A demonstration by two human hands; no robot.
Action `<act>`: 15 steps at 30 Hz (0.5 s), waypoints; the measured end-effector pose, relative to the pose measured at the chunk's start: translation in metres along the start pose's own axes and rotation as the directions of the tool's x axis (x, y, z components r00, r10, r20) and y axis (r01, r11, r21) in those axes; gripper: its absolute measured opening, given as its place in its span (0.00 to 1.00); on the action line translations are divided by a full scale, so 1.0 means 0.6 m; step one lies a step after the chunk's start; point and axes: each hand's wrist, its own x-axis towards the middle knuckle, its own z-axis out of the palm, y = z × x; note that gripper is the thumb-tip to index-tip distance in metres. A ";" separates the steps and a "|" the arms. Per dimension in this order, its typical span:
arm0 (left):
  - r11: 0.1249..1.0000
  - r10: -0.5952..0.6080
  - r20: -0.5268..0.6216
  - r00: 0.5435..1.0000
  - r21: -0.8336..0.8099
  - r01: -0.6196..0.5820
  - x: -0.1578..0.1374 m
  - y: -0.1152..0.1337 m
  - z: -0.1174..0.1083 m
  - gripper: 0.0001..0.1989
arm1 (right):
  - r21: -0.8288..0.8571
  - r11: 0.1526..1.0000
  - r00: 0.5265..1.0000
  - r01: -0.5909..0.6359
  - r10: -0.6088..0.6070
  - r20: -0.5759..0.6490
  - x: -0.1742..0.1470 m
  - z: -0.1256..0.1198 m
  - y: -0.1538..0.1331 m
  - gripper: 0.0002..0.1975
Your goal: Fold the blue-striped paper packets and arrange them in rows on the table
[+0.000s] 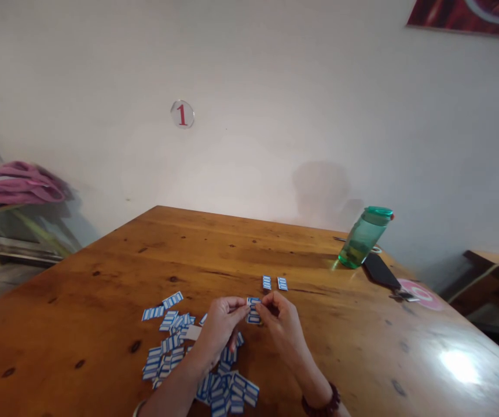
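Between both hands, above the wooden table (215, 243), is a small blue-and-white card (253, 313). My left hand (223, 321) pinches its left edge with thumb and forefinger. On the card's right side, my right hand (282, 318) grips it in the same way. Two similar cards lie apart just beyond the hands, a left one (267, 282) and a right one (282, 284). A loose, overlapping heap of such cards (227, 394) spreads under and around my left forearm, which hides part of it. One piece (193, 332) in the heap shows a plain white face.
A green water bottle (364, 237) stands at the back right, beside a black phone (380, 271) and a pink round disc (421, 293). The wall bounds the table's far side. At far left, pink cloth (19, 182) lies on another surface.
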 end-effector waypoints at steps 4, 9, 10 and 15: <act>1.000 0.020 0.012 1.000 -0.002 -0.020 -0.001 -0.001 0.000 0.14 | 0.013 1.000 1.000 -0.012 0.012 0.000 0.001 -0.001 0.001 0.10; 1.000 0.022 0.012 1.000 0.012 -0.022 -0.002 -0.001 -0.002 0.14 | 0.014 1.000 1.000 -0.019 0.019 0.002 0.002 -0.001 0.002 0.10; 1.000 0.018 0.018 1.000 0.014 -0.018 -0.002 0.000 -0.002 0.14 | 0.017 1.000 1.000 -0.019 0.019 -0.001 0.002 -0.001 0.002 0.10; 1.000 0.000 0.024 1.000 0.005 0.000 -0.002 0.002 0.000 0.16 | 0.046 0.999 1.000 -0.020 0.020 -0.005 0.000 -0.001 0.000 0.10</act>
